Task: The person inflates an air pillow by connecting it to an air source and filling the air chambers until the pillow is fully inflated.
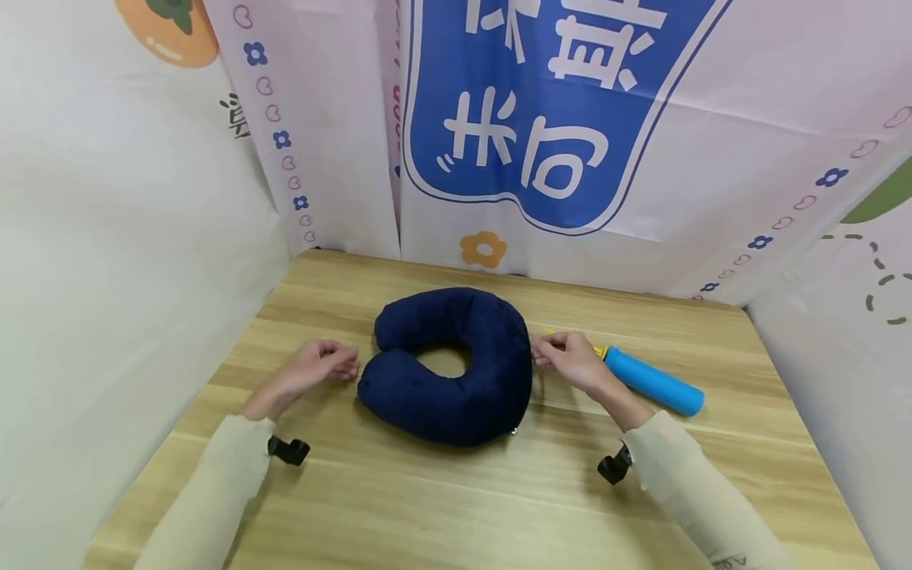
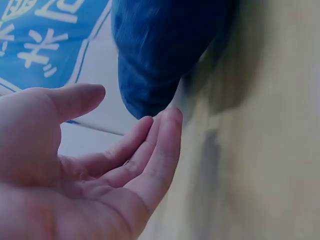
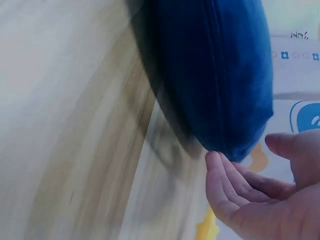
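A navy U-shaped neck pillow [image 1: 492, 372] lies on the wooden table, its opening facing left and a small zip pull near its lower right edge. Just left of the pillow's two ends is my left hand [image 1: 321, 366]. In the left wrist view its fingers [image 2: 162, 150] are loosely bent, the thumb stands apart, and nothing is held. My right hand [image 1: 573, 360] is at the pillow's curved right side. The right wrist view shows its fingertips [image 3: 214, 159] right at the pillow's seamed edge, with the thumb well away from the fingers.
A blue tube [image 1: 654, 381] with a yellow end lies behind my right wrist, partly covered by the hand. White printed sheets [image 1: 342, 158] hang along the back and both sides of the table [image 1: 442, 507]. Black wrist cameras [image 1: 288, 451] sit at both sleeves.
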Demonstrator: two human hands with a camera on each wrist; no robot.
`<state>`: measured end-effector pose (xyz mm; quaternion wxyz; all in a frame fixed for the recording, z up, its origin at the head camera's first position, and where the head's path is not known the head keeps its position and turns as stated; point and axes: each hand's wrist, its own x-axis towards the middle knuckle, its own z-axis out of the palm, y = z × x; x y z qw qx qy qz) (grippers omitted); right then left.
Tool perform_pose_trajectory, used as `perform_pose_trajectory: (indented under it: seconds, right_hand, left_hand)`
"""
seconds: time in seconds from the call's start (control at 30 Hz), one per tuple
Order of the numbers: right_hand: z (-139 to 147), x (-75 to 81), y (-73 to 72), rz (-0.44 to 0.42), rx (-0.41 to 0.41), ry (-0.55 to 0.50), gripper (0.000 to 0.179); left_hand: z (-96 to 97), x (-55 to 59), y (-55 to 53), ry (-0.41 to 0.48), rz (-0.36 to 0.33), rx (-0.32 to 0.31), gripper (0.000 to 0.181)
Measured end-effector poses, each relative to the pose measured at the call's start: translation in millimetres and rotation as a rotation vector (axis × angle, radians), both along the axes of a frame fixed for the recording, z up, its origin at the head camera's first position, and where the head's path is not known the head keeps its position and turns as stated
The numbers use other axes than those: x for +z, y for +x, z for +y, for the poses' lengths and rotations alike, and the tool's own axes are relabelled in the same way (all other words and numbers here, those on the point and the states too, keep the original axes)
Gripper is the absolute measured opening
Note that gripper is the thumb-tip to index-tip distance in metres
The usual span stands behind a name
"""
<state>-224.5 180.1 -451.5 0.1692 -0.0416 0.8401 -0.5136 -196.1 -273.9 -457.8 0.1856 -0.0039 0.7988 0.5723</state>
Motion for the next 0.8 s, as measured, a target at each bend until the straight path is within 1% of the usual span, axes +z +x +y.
perform_pose_trajectory:
  seconds: [0.1, 0.2, 0.27, 0.37, 0.47, 0.53, 0.63, 0.7, 0.8]
  right_hand:
    - [3, 4.2, 13.0, -0.023, 0.064, 0.022, 0.044]
    - [1, 0.9, 28.4, -0.049, 0.116, 0.022, 0.044]
    - [-1, -3.9, 38.1, -0.076, 0.148, 0.001, 0.046]
    - [-6, -10.4, 49.4, -0.114, 0.185, -0.032, 0.048]
    - [-9, -12.7, 54.9, -0.116, 0.179, -0.052, 0.048]
    - [-8, -11.6, 55.1, -0.113, 0.146, -0.064, 0.047]
    - [-3, -5.9, 50.3, -0.09, 0.073, -0.05, 0.045]
    - [1, -0.3, 44.0, -0.059, 0.029, -0.03, 0.044]
    - [3, 6.1, 29.5, -0.012, -0.02, -0.009, 0.044]
  left_hand:
    - [-1.2, -0.5, -24.0, 0.006, -0.014, 0.022, 0.054]
    - [-1.0, -3.2, -43.6, 0.013, -0.044, 0.029, 0.057]
    - [0.2, -5.5, -52.4, 0.008, -0.063, 0.033, 0.059]
    - [3.6, -9.3, -60.8, -0.003, -0.067, 0.029, 0.063]
    - [8.9, -10.3, -64.5, -0.01, -0.047, 0.019, 0.067]
    - [12.6, -10.4, -65.6, 0.002, -0.046, 0.023, 0.064]
    - [16.8, -8.0, -62.8, 0.02, -0.048, 0.03, 0.059]
    - [17.1, -5.6, -57.7, 0.032, -0.049, 0.026, 0.052]
    - [9.6, -0.7, -39.7, 0.062, -0.049, 0.018, 0.039]
